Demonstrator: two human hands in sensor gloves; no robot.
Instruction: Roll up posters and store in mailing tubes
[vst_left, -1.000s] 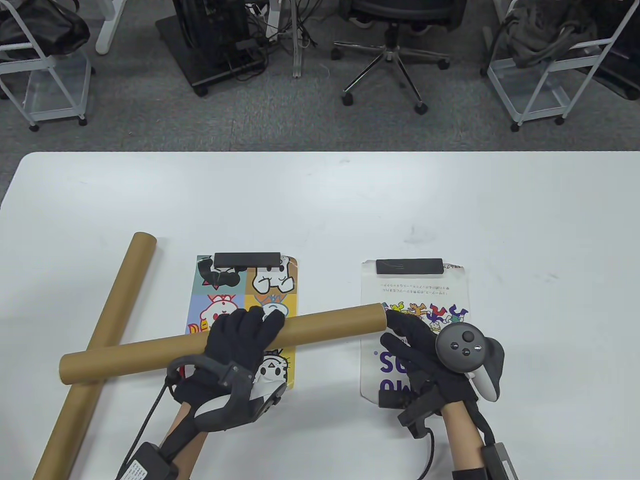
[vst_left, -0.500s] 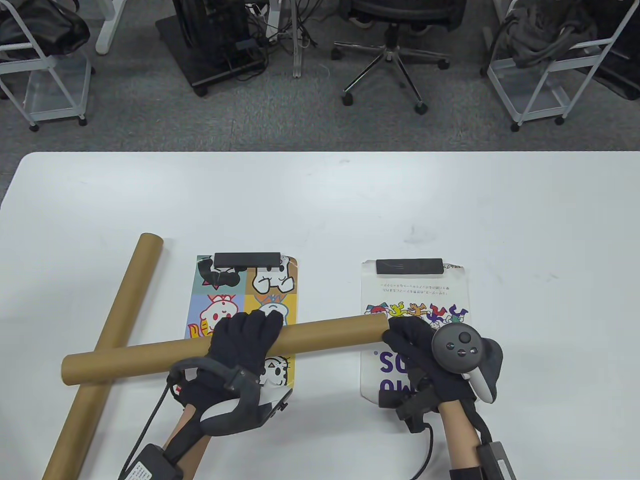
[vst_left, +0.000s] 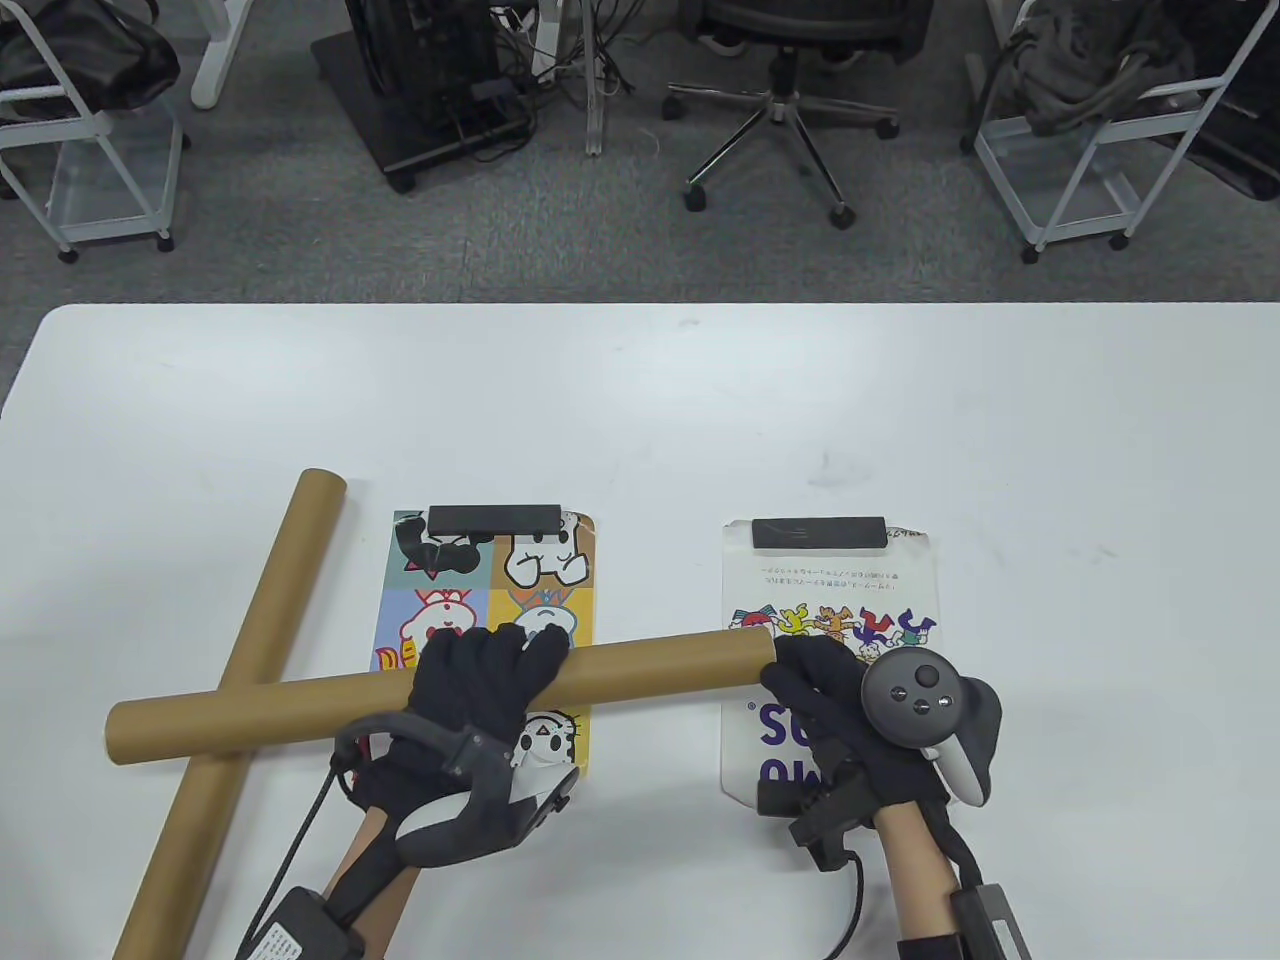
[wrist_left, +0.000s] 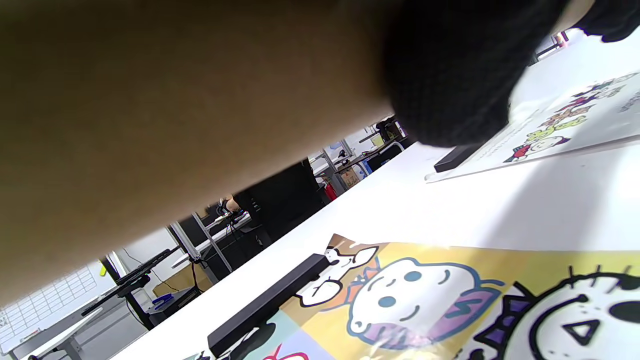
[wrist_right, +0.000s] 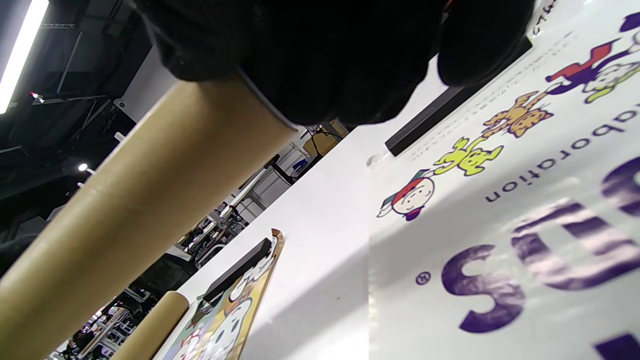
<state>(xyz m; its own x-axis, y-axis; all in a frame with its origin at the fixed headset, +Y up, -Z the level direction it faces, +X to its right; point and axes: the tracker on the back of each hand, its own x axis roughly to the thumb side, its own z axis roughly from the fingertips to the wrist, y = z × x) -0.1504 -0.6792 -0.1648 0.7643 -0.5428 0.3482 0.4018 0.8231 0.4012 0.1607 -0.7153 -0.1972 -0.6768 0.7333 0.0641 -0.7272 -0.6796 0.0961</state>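
While both posters lie flat and unrolled, the table view shows the left hand (vst_left: 487, 682) curled over the middle of a mailing tube (vst_left: 440, 690) held crosswise above the cartoon poster (vst_left: 490, 590), and the right hand (vst_left: 850, 705) closed around that tube's right end over the white poster (vst_left: 830, 600), probably working at a cap or the opening, though the end itself is hidden; a second tube (vst_left: 240, 710) lies slanted on the table (vst_left: 640, 400) under the first one's left part; a black bar (vst_left: 493, 519) weighs down each poster's far edge, presumably to stop curling; the far half of the table gives open room, while the near edge is close to the wrists; in the left wrist view the tube (wrist_left: 175, 100) fills the upper frame with a gloved finger (wrist_left: 450, 75) wrapped round it, clear of the cartoon poster (wrist_left: 425, 300) below; in the right wrist view the gloved fingers (wrist_right: 325, 55) grip the tube's end (wrist_right: 150, 200), lifted above the white poster (wrist_right: 500, 225), and the second tube (wrist_right: 150, 325) shows low at left.
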